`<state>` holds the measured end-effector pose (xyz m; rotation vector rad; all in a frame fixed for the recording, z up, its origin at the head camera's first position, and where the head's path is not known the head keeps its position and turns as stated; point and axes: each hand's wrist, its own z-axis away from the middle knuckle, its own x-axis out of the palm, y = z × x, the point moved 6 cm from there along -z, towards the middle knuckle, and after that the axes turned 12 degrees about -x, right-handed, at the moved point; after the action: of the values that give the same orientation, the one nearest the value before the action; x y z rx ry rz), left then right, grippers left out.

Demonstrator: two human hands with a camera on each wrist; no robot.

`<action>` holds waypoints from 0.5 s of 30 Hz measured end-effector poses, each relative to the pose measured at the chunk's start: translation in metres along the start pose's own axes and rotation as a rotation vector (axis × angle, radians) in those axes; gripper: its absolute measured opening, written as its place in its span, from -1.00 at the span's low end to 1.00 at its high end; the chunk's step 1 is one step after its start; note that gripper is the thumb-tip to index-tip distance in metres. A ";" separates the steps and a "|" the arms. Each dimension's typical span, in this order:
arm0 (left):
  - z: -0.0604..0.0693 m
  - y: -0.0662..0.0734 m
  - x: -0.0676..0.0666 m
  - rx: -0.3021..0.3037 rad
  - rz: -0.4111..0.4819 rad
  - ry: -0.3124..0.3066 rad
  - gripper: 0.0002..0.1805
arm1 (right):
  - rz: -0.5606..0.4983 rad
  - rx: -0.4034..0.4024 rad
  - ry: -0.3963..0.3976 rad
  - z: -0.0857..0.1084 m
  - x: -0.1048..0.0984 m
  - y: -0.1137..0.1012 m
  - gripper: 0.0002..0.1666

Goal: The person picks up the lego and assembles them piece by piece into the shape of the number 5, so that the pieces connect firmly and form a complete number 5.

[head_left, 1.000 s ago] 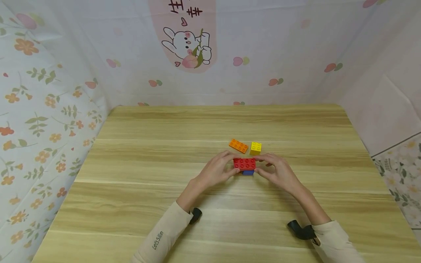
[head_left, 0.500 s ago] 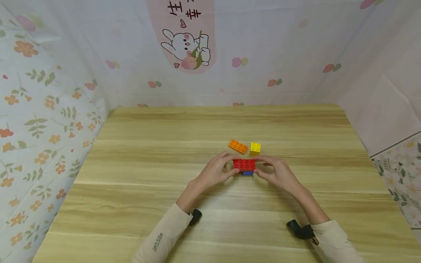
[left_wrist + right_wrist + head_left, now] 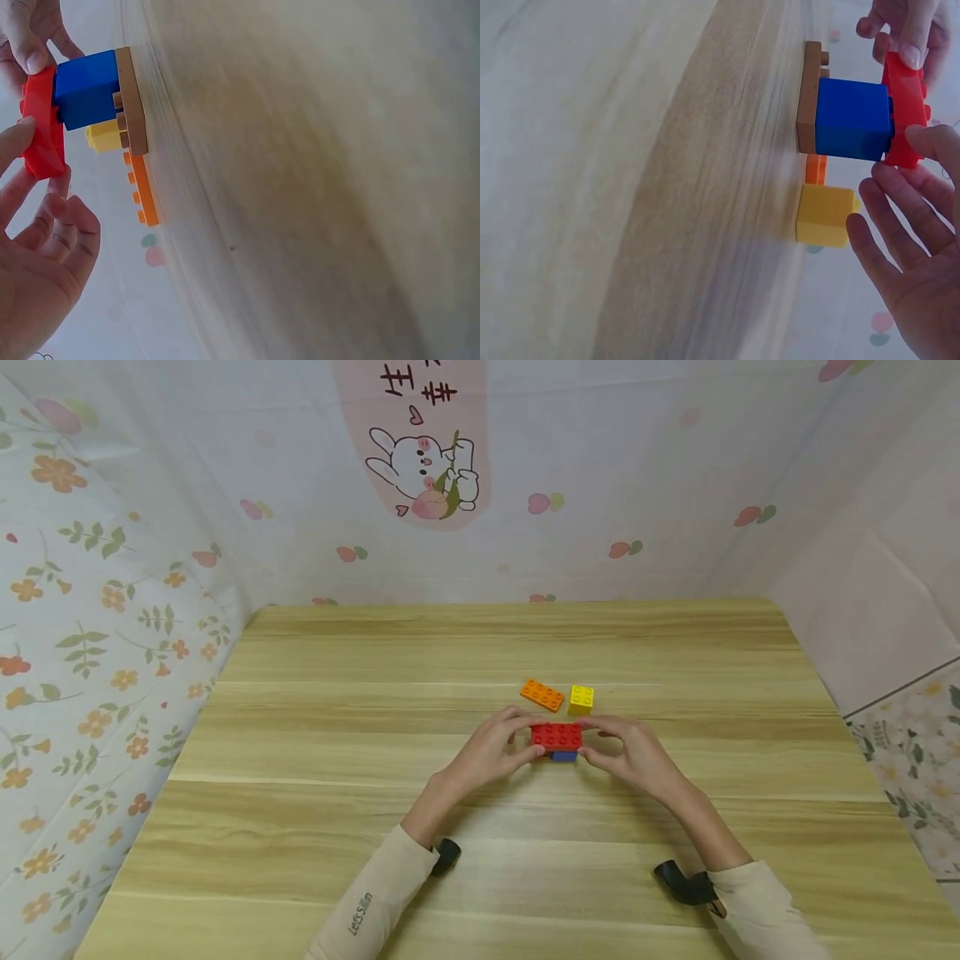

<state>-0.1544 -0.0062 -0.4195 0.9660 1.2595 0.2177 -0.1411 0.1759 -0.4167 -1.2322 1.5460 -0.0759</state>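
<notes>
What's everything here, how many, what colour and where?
Wood-grain table: 1, pale brown, under the bricks.
Flat brown plastic brick: 1, brown, on the table.
Blocky blue plastic brick: 1, blue, on the brown brick.
Rectangular red plastic brick: 1, red, over the blue brick.
Flat orange plastic brick: 1, orange, behind the stack.
Cube-like yellow plastic brick: 1, yellow, right of the orange brick.
Patterned wall coverings: several, whitish, behind and beside the table.
Black wrist pieces: 2, black, one per wrist.
Cream cloth sleeves: 2, cream, on the forearms.
Left hand: 1, bare, pinching the red brick's left end.
Right hand: 1, bare, pinching its right end.
</notes>
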 end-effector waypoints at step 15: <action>0.000 -0.004 0.002 0.000 0.023 0.007 -0.57 | 0.051 -0.025 0.002 -0.003 -0.001 -0.005 -0.56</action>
<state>-0.1554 -0.0070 -0.4233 0.9811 1.2545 0.2394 -0.1401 0.1727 -0.4123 -1.2122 1.5835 -0.0247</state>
